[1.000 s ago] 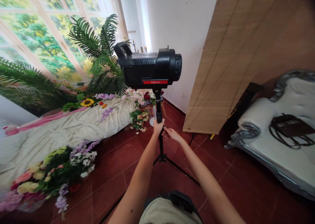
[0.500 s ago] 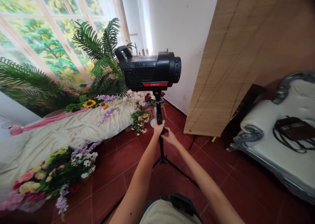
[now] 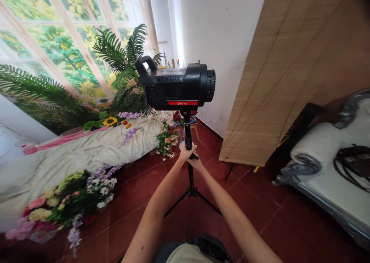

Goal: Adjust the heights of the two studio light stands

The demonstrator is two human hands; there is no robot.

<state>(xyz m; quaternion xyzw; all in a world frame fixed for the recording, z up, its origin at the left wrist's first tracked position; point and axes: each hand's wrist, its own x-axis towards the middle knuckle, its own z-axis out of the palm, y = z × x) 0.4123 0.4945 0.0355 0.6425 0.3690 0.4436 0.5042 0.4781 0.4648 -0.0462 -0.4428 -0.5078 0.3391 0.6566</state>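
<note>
A black studio light [image 3: 170, 86] with a red ZHEYU label sits on top of a black light stand [image 3: 190, 178] in front of me. Its carrying handle points left and its round front points right. My left hand [image 3: 186, 153] is closed around the stand's pole, just below the upper joint. Right below it, my right hand [image 3: 197, 161] is wrapped round the pole near a dark knob; its fingers are partly hidden. The stand's legs are spread on the red tiled floor [image 3: 127, 195].
On the left, a bench draped in cream cloth [image 3: 86, 151] carries flowers, with a bouquet [image 3: 58, 205] at its front and palm leaves [image 3: 115, 55] behind. A bamboo screen [image 3: 254, 101] stands right of the light. Farther right, a white sofa [image 3: 323, 174] holds a dark bag [image 3: 351, 163].
My right hand has moved closer under my left, closing on the pole. The view has shifted slightly, and the stand's legs sit at a different angle.
</note>
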